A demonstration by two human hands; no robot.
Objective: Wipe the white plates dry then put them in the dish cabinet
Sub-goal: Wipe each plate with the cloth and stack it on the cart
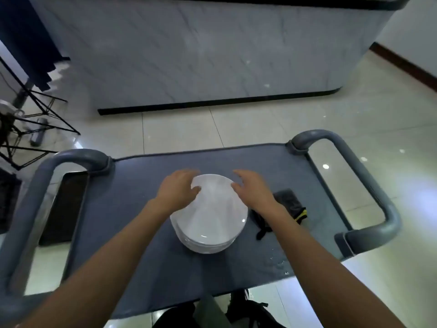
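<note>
Head view: your stack of white plates [210, 223] sits near the middle of the grey cart top [146, 233], which serves as your worktop. Your left hand [176, 191] is at the far-left rim of the top plate, thumb lying on the upper face near the edge, the other fingers [189, 172] curved round the far side of the rim; whether they actually press the rim is blurred, so you cannot tell if it grips yet. Your right hand [254, 192] is at the far-right rim, fingers spread and loosely curved, tips at or just above the edge, holding nothing you can confirm. Both forearms reach in from the bottom corners. A dark cloth [287, 201] with a yellow edge lies on the worktop just right of the stack, partly under your right wrist. Water drops [277, 262] glint on the near-right part of the worktop. Grey tube handles [369, 166] loop at both ends of the cart. Beyond it, glossy floor tiles [179, 129], a marble-faced counter [201, 50], and black stand legs [45, 114] at left.
</note>
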